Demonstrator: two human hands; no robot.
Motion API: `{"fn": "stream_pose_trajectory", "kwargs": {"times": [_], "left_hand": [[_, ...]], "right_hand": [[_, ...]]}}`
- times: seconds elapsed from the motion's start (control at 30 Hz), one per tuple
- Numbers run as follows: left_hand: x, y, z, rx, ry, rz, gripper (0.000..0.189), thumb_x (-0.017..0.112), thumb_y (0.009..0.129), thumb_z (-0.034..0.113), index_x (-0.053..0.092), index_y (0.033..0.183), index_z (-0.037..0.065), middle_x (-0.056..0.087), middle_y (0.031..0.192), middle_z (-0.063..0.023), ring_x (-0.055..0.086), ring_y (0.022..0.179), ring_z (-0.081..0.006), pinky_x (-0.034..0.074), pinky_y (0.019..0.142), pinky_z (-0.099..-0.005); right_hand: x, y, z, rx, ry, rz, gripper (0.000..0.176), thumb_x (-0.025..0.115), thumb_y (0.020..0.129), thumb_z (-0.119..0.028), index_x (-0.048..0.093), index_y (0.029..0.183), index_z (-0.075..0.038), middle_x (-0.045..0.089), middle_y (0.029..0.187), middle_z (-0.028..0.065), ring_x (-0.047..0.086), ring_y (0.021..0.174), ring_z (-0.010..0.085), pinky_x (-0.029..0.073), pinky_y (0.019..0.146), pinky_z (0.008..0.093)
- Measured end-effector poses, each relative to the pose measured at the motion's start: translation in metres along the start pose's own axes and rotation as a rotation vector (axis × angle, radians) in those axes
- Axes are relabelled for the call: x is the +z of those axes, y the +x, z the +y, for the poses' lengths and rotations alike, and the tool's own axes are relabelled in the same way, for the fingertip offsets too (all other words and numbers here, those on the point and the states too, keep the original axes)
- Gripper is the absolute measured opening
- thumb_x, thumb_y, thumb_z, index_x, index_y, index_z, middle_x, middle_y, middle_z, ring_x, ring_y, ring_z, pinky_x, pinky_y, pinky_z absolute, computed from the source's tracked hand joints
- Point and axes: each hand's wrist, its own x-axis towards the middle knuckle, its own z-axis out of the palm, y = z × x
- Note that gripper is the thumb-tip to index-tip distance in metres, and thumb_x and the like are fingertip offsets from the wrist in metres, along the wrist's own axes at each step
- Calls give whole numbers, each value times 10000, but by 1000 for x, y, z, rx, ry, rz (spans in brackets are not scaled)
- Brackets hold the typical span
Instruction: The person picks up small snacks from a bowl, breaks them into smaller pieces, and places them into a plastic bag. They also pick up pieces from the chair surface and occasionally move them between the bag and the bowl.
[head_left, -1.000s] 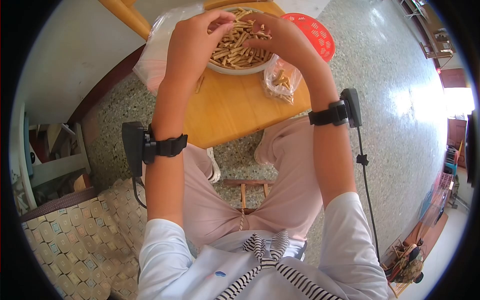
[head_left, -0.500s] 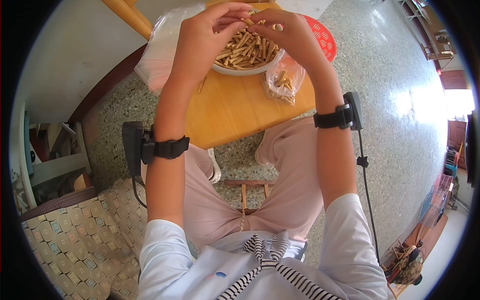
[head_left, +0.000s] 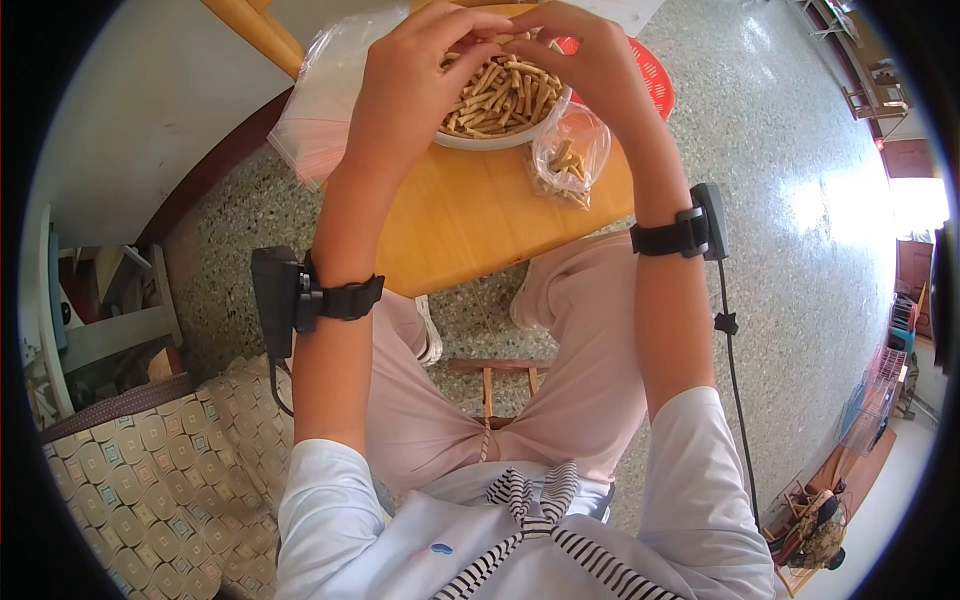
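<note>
Seen from above, a seated person leans over a round wooden table (head_left: 470, 215). At far left, beside the person, lies a patterned cushion (head_left: 150, 480). A large clear plastic bag (head_left: 320, 100) rests on the table's left edge. Just right of it, the left hand (head_left: 410, 85) hovers over a white bowl (head_left: 500, 140) heaped with short tan snack sticks (head_left: 505, 90), which stands at the table's far side. The left fingers curl inward and their tips meet those of the right hand (head_left: 590, 55) above the bowl. Both hands are bent into a pinch, but whether a stick is caught between the tips cannot be told. Below the right hand, touching the bowl, sits a small clear bag (head_left: 568, 155) with a few sticks in it. A red basket (head_left: 655, 75) lies just behind it. A black strapped device rides on each wrist.
</note>
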Motion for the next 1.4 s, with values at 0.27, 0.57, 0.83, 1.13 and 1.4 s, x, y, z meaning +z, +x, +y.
{"fn": "stream_pose_trajectory", "kwargs": {"times": [0.27, 0.57, 0.83, 1.13, 1.4], "left_hand": [[6, -4, -5, -137, 138, 26, 210, 723, 901, 137, 718, 1095, 57, 706, 964, -56, 706, 847, -179, 539, 734, -290], [7, -6, -16, -155, 166, 6, 237, 727, 894, 152, 712, 1113, 64, 710, 976, -65, 709, 867, -198, 531, 714, -312], [2, -19, -35, -299, 321, -173, 263, 696, 899, 187, 707, 1155, 129, 710, 1072, -47, 682, 986, -236, 530, 831, -355], [12, -23, -39, -269, 546, -324, 240, 729, 836, 154, 722, 1075, 174, 638, 1081, -21, 605, 1080, -251, 536, 882, -423], [14, -27, -46, -185, 590, -283, 183, 688, 894, 180, 730, 1071, 171, 673, 1021, -36, 645, 992, -269, 521, 832, -407]], "right_hand": [[-2, 1, -19, -4, 71, 5, 208, 769, 838, -88, 759, 1042, -51, 710, 947, 91, 639, 841, 185, 506, 768, 291], [6, 2, -24, -159, 30, 15, 198, 759, 847, -97, 764, 1043, -66, 716, 981, 100, 661, 879, 244, 529, 806, 331], [-36, -5, 42, 236, -32, 132, 193, 734, 874, -99, 752, 1055, -35, 742, 1022, 108, 688, 921, 200, 538, 824, 327], [-53, -39, 107, 473, -333, -53, 331, 675, 863, -351, 734, 1137, -175, 746, 1060, 74, 704, 991, 270, 539, 851, 414], [-12, -14, 40, 154, -220, -172, 259, 687, 902, -251, 732, 1134, -145, 736, 1097, 66, 687, 986, 278, 541, 845, 396]]}}
